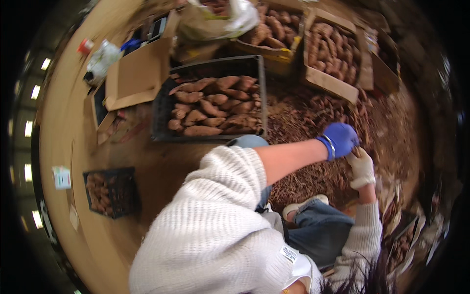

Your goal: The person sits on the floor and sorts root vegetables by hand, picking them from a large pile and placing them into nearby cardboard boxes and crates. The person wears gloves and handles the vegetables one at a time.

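My left hand [339, 140], in a blue glove, is curled with its knuckles up, over a heap of thin reddish-brown roots [312, 183]. Its fingertips are mostly hidden. My right hand [361, 167], in a pale glove, meets it at the fingertips, pinching a small brown piece [355, 151], likely a root; blur hides its exact shape. Left of the heap, a black plastic crate [263, 99] holds rows of sweet potatoes [211, 108]. More sweet potatoes [332, 47] fill a cardboard box [330, 83] above my hands.
Another box of sweet potatoes [275, 27] and a plastic bag [240, 20] stand at the top. An open cardboard box [137, 77] is at upper left, a small dark crate [126, 191] of sweet potatoes at left. My bent knees in jeans [319, 235] flank the root heap.
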Action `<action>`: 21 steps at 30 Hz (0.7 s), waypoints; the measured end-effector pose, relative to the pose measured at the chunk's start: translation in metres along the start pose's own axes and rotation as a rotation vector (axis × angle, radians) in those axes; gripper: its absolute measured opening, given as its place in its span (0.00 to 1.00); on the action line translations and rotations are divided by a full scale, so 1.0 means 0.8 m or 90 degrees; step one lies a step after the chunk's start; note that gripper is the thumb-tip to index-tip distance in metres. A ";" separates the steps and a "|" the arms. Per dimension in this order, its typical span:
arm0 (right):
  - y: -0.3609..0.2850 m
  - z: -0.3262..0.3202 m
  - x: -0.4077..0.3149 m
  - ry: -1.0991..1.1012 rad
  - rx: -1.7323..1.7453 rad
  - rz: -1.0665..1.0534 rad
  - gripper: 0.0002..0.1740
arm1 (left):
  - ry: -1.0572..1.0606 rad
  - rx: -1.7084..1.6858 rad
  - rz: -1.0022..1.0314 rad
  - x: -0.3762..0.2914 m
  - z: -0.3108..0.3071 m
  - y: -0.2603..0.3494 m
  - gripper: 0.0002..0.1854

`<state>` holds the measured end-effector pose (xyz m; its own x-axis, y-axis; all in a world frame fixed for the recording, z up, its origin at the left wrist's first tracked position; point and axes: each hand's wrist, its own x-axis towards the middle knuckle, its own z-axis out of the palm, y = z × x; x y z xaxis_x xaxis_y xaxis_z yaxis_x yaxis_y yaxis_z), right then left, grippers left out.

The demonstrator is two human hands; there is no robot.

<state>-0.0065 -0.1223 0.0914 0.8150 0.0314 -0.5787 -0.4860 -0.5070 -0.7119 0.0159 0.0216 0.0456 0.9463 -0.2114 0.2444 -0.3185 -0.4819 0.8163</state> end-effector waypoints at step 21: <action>0.022 -0.028 0.023 0.113 -0.339 -0.155 0.16 | -0.123 -0.074 0.043 0.001 -0.013 0.011 0.14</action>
<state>0.0069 -0.1498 0.0775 0.9452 0.0793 -0.3166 -0.0920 -0.8660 -0.4915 0.0141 0.0262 0.0586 0.8918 -0.4036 0.2045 -0.3610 -0.3624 0.8593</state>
